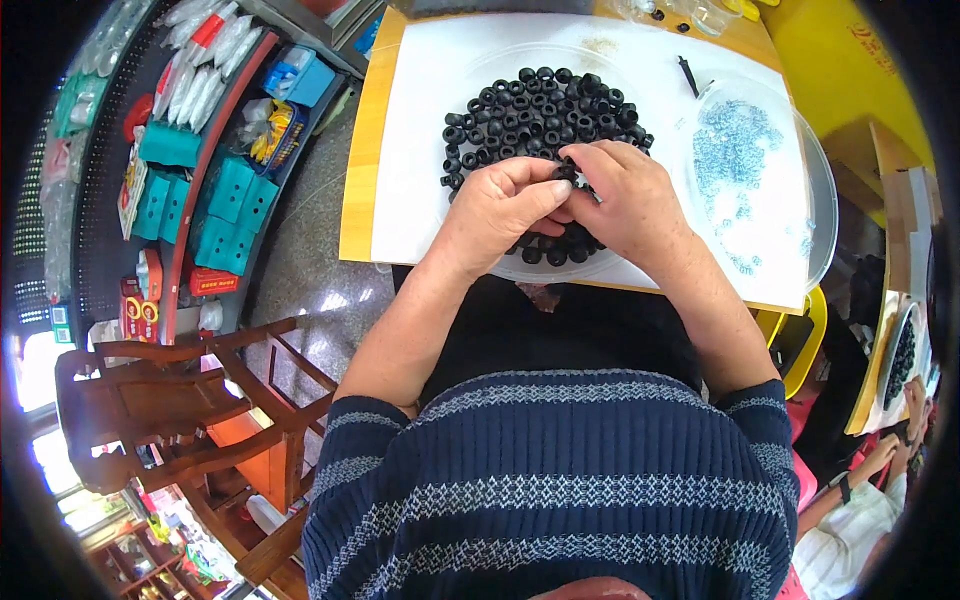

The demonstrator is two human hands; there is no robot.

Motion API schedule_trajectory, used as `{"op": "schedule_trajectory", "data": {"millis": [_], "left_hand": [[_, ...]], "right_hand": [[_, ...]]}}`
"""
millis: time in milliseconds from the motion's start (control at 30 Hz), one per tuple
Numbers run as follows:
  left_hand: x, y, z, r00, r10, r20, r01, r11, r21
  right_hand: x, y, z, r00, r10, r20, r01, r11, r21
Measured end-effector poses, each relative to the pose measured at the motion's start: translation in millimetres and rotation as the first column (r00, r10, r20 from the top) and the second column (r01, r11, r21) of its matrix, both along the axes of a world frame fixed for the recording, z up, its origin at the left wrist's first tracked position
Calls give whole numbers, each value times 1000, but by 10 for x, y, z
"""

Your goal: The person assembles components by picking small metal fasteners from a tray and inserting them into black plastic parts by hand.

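Observation:
Both hands meet over a clear round tray (610, 266) heaped with small black ring-shaped parts (540, 105). One such black part (567, 172) sits between my fingertips. My left hand (505, 208) pinches it from the left with thumb and forefinger. On the other side, my right hand (628, 198) closes its thumb and fingers around it, hiding some of it. Whether a second small piece is in the right fingers cannot be made out. To the right, a second clear round tray (825, 205) holds many small, clear bluish pieces (735, 150).
A white sheet (405, 150) covers the wooden table (360, 190). A thin black tool (688, 75) lies near the right tray, with small clear cups (712, 15) at the far edge. Shelves with teal boxes (232, 190) and a wooden chair (170, 400) stand left. Another person's hands (885, 450) work far right.

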State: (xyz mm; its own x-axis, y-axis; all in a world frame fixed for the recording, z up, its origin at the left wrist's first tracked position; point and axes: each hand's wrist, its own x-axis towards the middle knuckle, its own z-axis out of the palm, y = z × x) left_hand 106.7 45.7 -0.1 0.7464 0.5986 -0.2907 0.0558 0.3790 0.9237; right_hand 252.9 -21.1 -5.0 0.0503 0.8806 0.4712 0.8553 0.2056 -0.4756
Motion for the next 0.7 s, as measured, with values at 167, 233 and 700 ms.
{"op": "schedule_trajectory", "data": {"millis": [167,233,700], "left_hand": [[6,4,-48,994,100,49,-103,993,61],[-2,20,-40,994,99,46,-101,994,43],[-1,32,3,996,66,52,-62,994,-87]], "right_hand": [[-7,2,40,996,85,-5,-84,996,23],[20,2,41,983,124,-134,-126,992,-7],[198,21,107,632,-55,-773,-246,932,-267]]}}
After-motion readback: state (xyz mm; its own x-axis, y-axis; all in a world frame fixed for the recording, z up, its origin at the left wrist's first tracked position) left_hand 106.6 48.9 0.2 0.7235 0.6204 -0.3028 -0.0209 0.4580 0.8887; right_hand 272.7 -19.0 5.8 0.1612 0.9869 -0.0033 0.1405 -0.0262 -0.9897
